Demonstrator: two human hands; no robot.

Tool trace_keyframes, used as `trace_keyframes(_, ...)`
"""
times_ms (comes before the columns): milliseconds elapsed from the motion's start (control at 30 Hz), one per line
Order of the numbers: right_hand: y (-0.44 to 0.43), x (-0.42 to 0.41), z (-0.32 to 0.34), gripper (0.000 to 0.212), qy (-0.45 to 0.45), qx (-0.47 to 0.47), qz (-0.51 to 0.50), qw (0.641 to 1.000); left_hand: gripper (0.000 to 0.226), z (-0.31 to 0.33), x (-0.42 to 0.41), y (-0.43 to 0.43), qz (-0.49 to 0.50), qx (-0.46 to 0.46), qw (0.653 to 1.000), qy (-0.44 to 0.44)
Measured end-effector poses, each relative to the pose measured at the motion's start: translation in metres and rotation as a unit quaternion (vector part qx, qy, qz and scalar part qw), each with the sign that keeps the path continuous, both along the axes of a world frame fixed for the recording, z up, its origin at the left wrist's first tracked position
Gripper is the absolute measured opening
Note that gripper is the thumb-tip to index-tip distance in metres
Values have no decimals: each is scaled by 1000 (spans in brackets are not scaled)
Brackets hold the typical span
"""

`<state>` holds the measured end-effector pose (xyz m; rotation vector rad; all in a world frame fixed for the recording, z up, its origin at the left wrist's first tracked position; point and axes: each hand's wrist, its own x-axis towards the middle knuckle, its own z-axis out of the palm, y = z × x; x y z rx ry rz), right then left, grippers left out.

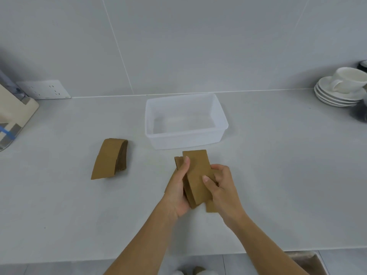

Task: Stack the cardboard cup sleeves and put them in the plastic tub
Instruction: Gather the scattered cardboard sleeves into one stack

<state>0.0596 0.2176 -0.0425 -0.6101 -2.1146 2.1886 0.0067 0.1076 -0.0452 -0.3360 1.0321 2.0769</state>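
Note:
Both hands grip a bundle of flat brown cardboard cup sleeves (196,173) just above the counter, in front of the plastic tub. My left hand (177,192) clasps the bundle's left side, thumb on top. My right hand (223,187) holds its right side, thumb pressing the top sleeve. The sleeves in the bundle are uneven, with edges sticking out. A second pile of sleeves (110,158) lies on the counter to the left, apart from my hands. The translucent plastic tub (218,124) stands empty behind the bundle.
A white cup on stacked saucers (340,90) sits at the far right by the wall. A board and appliance (14,114) lean at the far left beside a wall socket (44,89). The counter's front edge (79,260) runs near my arms.

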Motion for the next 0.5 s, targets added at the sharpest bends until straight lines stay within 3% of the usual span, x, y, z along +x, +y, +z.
trace_keyframes(100,-13,2,-6,24,-9,49,11,999,56,-6,0,-7,-4,27,1000,-1)
trace_keyframes(267,-25,2,-11,29,6,242,3,970,42,-13,0,-14,8,40,998,-47)
trace_keyframes(400,-22,6,-11,26,8,244,-47,969,38,-15,-1,-19,17,51,997,-53)
trace_keyframes(500,-11,9,-17,44,-42,282,-103,953,42,-16,-3,-23,29,48,997,-57)
